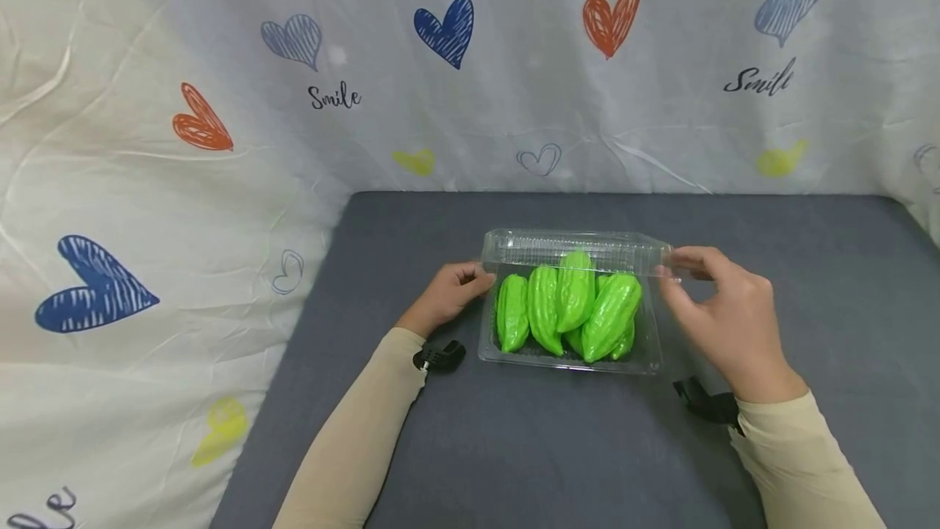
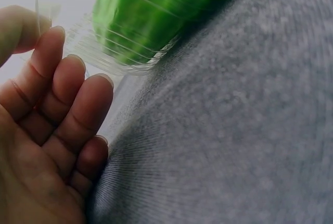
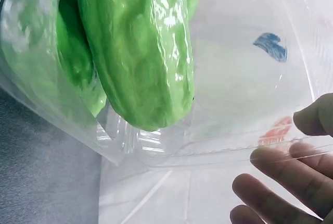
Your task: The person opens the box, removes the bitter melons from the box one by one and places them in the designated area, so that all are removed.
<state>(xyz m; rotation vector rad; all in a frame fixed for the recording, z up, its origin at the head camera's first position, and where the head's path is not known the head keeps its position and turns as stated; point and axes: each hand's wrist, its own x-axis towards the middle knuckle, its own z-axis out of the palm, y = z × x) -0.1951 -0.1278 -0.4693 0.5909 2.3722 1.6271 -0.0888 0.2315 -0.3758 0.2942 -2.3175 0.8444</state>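
A clear plastic clamshell box (image 1: 569, 366) sits on the table, its lid (image 1: 514, 248) raised along the far side. Several glossy green bitter melons (image 1: 613, 317) lie in the base, some overlapping. My left hand (image 1: 448, 292) is at the box's far left corner, thumb and index finger pinching the clear plastic edge, as the left wrist view shows; the other fingers are loosely bent beside a melon (image 2: 140, 21) seen through the wall. On the other side, my right hand (image 1: 734, 325) pinches the lid's right corner between thumb and index finger, its remaining fingers below the rim (image 3: 208, 159).
A dark grey cloth covers the table (image 1: 573, 447). Behind it and on the left hangs a pale curtain (image 1: 514, 104) printed with hearts and the word Smile. Each wrist carries a black camera mount, such as the left one (image 1: 441, 356).
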